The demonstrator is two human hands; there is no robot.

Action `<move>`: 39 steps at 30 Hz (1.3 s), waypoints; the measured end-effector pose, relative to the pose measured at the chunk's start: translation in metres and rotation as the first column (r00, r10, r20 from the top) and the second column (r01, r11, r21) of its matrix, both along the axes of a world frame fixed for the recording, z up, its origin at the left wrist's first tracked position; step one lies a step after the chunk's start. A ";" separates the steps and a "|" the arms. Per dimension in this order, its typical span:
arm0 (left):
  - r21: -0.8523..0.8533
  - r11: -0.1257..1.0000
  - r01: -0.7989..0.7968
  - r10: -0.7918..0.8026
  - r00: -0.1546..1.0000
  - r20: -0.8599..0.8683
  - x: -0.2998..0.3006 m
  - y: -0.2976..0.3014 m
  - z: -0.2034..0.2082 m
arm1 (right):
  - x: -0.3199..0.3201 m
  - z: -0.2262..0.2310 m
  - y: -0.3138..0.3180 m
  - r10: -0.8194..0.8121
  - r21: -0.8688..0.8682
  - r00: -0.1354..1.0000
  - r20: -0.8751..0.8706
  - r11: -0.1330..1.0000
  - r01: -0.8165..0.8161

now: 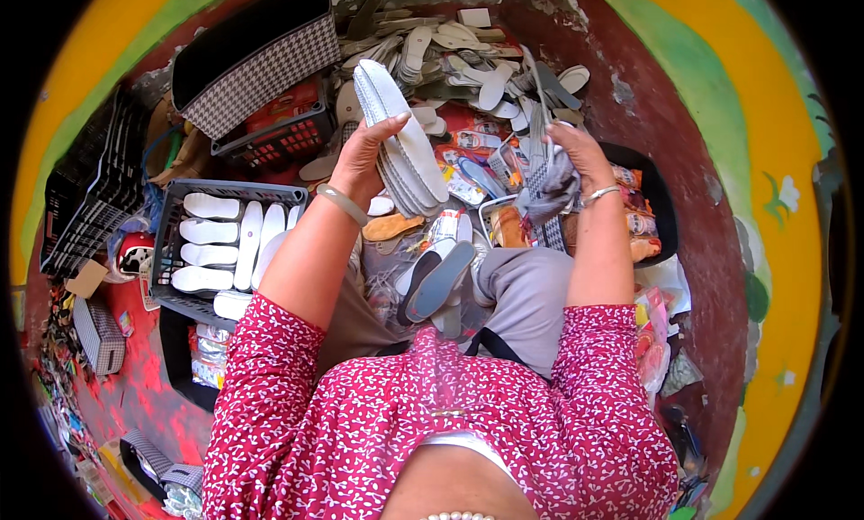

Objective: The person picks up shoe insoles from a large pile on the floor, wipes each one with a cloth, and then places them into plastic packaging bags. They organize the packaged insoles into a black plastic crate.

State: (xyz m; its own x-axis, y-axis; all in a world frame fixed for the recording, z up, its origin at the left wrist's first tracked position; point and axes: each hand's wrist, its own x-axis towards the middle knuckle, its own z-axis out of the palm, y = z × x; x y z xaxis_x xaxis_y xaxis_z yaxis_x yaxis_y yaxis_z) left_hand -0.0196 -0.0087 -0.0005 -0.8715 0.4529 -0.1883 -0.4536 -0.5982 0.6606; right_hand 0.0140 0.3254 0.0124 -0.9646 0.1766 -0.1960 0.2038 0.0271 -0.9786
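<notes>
My left hand [367, 158] is closed round a stack of white insoles [400, 138], held up tilted with their long edges fanned. My right hand [580, 156] is closed on a bunch of grey insoles [537, 129], seen almost edge-on. Below that hand hangs a soft grey piece [553, 185]; whether it belongs to the bunch I cannot tell. Between my knees, blue-grey insoles [441, 282] lie on clear plastic. A tan insole [391, 226] rests on the floor below the white stack.
White insoles fill a dark plastic crate [229, 189] at left. Behind it stand a houndstooth-patterned bin [261, 75] and a black basket [274, 129]. Loose insoles [450, 57] pile against the far wall. At right, a black bin [661, 201] holds packaged goods.
</notes>
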 end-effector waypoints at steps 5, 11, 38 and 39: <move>-0.021 0.999 0.038 -0.038 0.999 -0.019 0.002 0.007 0.003 | 0.009 -0.072 0.098 -0.172 0.894 0.985 0.032 0.445 0.049; -0.071 0.997 -0.043 0.042 0.999 -0.015 0.007 0.003 0.003 | 0.019 -0.120 0.095 -0.418 0.923 0.898 0.139 0.383 0.036; -0.178 0.980 -0.086 0.066 0.991 -0.117 0.021 0.015 0.001 | 0.046 0.005 -0.182 0.443 0.700 0.893 0.073 0.616 -0.362; -0.195 0.976 -0.096 0.077 0.992 -0.103 0.021 0.014 -0.001 | 0.044 -0.006 -0.181 0.442 0.669 0.894 0.077 0.642 -0.375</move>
State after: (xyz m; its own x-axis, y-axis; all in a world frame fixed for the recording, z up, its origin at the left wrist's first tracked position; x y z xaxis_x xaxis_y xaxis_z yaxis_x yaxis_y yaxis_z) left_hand 0.0016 0.0051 -0.0016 -0.9239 0.3365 -0.1823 -0.3358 -0.4845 0.8077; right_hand 0.0582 0.1441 0.0064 -0.9766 -0.1901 -0.1007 -0.0692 0.7210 -0.6895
